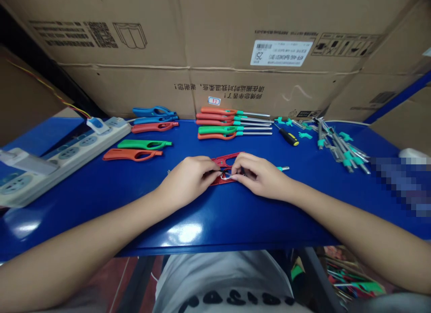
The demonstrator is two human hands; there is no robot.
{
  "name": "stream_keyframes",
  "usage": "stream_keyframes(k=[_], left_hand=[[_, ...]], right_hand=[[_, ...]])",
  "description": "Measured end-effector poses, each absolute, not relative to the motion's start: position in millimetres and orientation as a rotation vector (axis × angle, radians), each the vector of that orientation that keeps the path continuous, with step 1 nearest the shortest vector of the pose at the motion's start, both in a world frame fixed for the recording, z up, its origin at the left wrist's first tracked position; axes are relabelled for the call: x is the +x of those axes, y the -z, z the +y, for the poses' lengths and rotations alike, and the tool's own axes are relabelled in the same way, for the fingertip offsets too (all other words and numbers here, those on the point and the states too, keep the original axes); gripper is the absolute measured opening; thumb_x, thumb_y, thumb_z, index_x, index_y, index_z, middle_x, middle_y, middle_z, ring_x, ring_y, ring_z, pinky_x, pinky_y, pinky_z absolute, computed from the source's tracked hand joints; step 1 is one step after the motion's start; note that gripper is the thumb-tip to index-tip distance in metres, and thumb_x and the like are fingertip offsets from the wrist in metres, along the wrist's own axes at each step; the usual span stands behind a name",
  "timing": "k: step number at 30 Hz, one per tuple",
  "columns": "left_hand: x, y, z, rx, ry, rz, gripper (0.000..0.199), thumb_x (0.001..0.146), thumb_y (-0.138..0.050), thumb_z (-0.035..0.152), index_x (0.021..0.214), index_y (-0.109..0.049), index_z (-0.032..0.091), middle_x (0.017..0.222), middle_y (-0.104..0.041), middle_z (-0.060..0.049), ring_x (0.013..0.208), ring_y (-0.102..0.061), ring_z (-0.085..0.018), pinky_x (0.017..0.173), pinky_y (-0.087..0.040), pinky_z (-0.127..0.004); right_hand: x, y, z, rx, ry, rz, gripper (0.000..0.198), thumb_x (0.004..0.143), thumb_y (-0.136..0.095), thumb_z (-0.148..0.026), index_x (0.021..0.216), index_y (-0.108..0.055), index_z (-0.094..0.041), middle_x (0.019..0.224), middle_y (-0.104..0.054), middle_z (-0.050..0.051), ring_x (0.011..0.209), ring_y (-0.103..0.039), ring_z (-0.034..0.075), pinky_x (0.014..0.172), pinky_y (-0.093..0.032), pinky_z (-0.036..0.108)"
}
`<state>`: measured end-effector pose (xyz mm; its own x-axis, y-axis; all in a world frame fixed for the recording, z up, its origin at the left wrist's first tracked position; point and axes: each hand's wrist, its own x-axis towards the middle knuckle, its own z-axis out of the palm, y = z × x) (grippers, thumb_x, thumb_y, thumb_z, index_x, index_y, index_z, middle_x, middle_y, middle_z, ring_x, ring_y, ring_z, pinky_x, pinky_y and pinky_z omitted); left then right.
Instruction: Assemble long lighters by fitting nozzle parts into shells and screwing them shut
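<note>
In the middle of the blue table, a red gas lighter housing (225, 161) lies in two opened parts between my hands. My left hand (190, 176) has its fingertips pinched at the housing's inside, by a small dark part. Opposite it, my right hand (261, 174) pinches a thin white wire (225, 176) that loops over the red plastic. What the left fingertips grip is too small to make out. A metal tube (285, 168) with a green collar sticks out past my right hand; its other end is hidden beneath the fingers.
Assembled long-neck lighters (220, 130) lie behind my hands. Several coloured lighter housings (139, 155) lie to the left, beside a white power strip (76, 147). A screwdriver (288, 137) and a pile of metal tubes (340, 147) are at right. A cardboard box (134, 84) walls the back.
</note>
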<state>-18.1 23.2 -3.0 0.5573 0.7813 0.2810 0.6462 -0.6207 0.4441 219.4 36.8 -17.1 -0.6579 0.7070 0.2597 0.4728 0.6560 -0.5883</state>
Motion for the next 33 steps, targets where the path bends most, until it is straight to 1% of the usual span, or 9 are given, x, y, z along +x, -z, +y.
stream_keyframes(k=[4, 6, 11, 18, 20, 23, 27, 30, 33], left_hand=[[-18.1, 2.0, 22.2, 2.522, -0.629, 1.168, 0.013, 0.093, -0.064, 0.016, 0.092, -0.077, 0.015, 0.092, -0.076, -0.006, 0.083, -0.071, -0.019, 0.078, -0.052, -0.028], [-18.0, 2.4, 22.5, 2.533, -0.616, 1.173, 0.014, 0.093, -0.064, 0.015, 0.092, -0.078, 0.015, 0.092, -0.076, -0.007, 0.084, -0.071, -0.020, 0.079, -0.053, -0.030], [-17.4, 4.1, 22.5, 2.536, -0.586, 1.178, 0.016, 0.095, -0.062, 0.018, 0.094, -0.079, 0.015, 0.094, -0.076, -0.008, 0.084, -0.072, -0.020, 0.080, -0.054, -0.031], [-13.2, -2.3, 10.2, 2.720, -0.298, 1.291, 0.027, 0.100, -0.052, 0.023, 0.097, -0.077, 0.016, 0.099, -0.071, -0.010, 0.089, -0.070, -0.023, 0.078, -0.055, -0.032], [-10.6, -5.2, 4.3, 2.802, -0.198, 1.345, 0.028, 0.101, -0.049, 0.024, 0.102, -0.076, 0.014, 0.098, -0.069, -0.011, 0.087, -0.068, -0.024, 0.074, -0.054, -0.033], [-8.1, -6.6, -4.7, 2.933, -0.056, 1.328, 0.030, 0.101, -0.046, 0.020, 0.112, -0.072, 0.010, 0.097, -0.065, -0.013, 0.088, -0.064, -0.027, 0.078, -0.054, -0.039], [-9.9, -3.3, -12.1, 3.006, 0.008, 1.358, 0.037, 0.097, -0.047, 0.010, 0.130, -0.063, 0.006, 0.106, -0.063, -0.017, 0.100, -0.059, -0.032, 0.081, -0.054, -0.043], [-12.3, -0.9, -9.8, 2.941, -0.004, 1.392, 0.036, 0.097, -0.048, 0.011, 0.130, -0.064, 0.011, 0.110, -0.064, -0.016, 0.100, -0.059, -0.031, 0.084, -0.054, -0.044], [-13.8, 0.6, -2.6, 2.861, -0.147, 1.351, 0.034, 0.098, -0.048, 0.013, 0.128, -0.065, 0.013, 0.112, -0.065, -0.016, 0.103, -0.061, -0.029, 0.089, -0.054, -0.044]], right_hand=[[224.1, 21.6, 44.0, -0.991, -0.971, -2.211, 0.018, 0.096, -0.060, -0.037, 0.095, -0.058, -0.019, 0.062, -0.045, -0.007, 0.051, -0.037, 0.008, 0.052, -0.031, 0.022], [226.3, 22.8, 47.0, -0.984, -1.123, -2.157, 0.023, 0.096, -0.060, -0.042, 0.095, -0.056, -0.019, 0.059, -0.040, -0.009, 0.051, -0.035, 0.008, 0.051, -0.029, 0.022], [229.0, 21.4, 51.2, -0.894, -1.314, -2.063, 0.028, 0.093, -0.063, -0.045, 0.091, -0.053, -0.018, 0.069, -0.047, -0.006, 0.057, -0.037, 0.008, 0.055, -0.032, 0.022], [230.3, 20.8, 54.9, -0.854, -1.407, -2.014, 0.031, 0.091, -0.065, -0.047, 0.092, -0.055, -0.018, 0.075, -0.052, -0.003, 0.063, -0.045, 0.009, 0.059, -0.037, 0.023], [230.4, 21.0, 55.2, -0.855, -1.388, -2.031, 0.030, 0.091, -0.065, -0.045, 0.091, -0.056, -0.017, 0.073, -0.051, -0.004, 0.061, -0.044, 0.009, 0.057, -0.036, 0.022], [230.8, 20.6, 54.5, -0.836, -1.295, -2.154, 0.024, 0.090, -0.067, -0.039, 0.091, -0.061, -0.016, 0.069, -0.050, -0.005, 0.056, -0.039, 0.007, 0.053, -0.033, 0.021], [232.6, 15.4, 50.7, -0.686, -1.079, -2.386, 0.016, 0.088, -0.070, -0.031, 0.092, -0.068, -0.015, 0.081, -0.059, -0.001, 0.058, -0.042, 0.006, 0.056, -0.038, 0.021], [235.6, 7.5, 47.2, -0.581, -1.007, -2.502, 0.018, 0.087, -0.073, -0.030, 0.097, -0.070, -0.016, 0.094, -0.063, 0.003, 0.062, -0.045, 0.007, 0.061, -0.043, 0.021], [240.0, 1.1, 46.9, -0.595, -1.063, -2.520, 0.021, 0.091, -0.068, -0.034, 0.101, -0.070, -0.016, 0.100, -0.064, 0.006, 0.066, -0.050, 0.008, 0.062, -0.044, 0.022]])
